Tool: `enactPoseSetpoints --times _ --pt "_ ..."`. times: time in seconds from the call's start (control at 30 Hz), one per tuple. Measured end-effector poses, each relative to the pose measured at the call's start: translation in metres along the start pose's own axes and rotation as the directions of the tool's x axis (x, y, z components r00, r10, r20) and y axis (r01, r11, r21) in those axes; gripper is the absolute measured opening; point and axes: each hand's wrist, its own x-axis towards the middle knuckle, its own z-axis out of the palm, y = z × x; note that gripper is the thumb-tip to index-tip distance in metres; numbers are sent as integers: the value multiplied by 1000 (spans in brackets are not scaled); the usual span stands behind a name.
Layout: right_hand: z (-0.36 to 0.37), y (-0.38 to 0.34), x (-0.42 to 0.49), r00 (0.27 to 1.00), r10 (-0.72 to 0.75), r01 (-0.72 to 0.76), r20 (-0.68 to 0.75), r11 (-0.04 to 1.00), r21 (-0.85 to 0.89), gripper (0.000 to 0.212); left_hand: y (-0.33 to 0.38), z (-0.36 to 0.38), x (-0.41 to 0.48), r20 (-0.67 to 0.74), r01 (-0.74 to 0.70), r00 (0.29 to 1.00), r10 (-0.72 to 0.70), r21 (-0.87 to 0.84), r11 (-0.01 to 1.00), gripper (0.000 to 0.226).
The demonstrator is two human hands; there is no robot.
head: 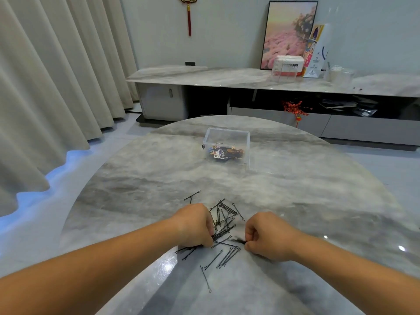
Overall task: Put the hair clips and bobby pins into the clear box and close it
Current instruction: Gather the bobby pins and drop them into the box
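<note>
Several black bobby pins (223, 220) lie scattered on the round marble table (295, 201), close to its near edge. My left hand (195, 225) rests on the pile's left side, its fingers closed on a bunch of pins. On the right side, my right hand (267, 235) pinches a few pins between its fingertips. The clear box (227, 135) stands open farther back at the table's middle, with coloured hair clips (223, 152) inside. Its clear lid (266, 162) lies flat on the table just right of the box.
A long marble sideboard (204, 76) runs along the far wall, carrying a framed picture (288, 35), a tissue box (287, 67) and cups. Beige curtains (45, 76) hang at the left. Grey floor surrounds the table.
</note>
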Motion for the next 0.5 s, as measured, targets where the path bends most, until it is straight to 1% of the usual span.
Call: enactPoseSetpoints --times 0.13,0.23,0.33,0.43,0.5 --pt "-8 7 2 1000 -2 3 -10 992 127 3 -4 -11 1 38 50 998 -43 -215 975 10" --pt "-15 14 6 999 24 -13 -28 941 338 9 -10 -22 3 66 84 996 -64 -368 926 16" --pt "-21 17 9 999 34 -14 -32 868 497 13 -16 -31 5 79 74 996 -42 -448 891 13" --pt "-28 17 13 999 37 -8 -40 821 571 13 -17 -37 7 84 49 996 -9 -487 872 10" --pt "-35 15 17 998 39 3 -55 792 610 11 -15 -41 10 59 16 998 17 -514 858 9"
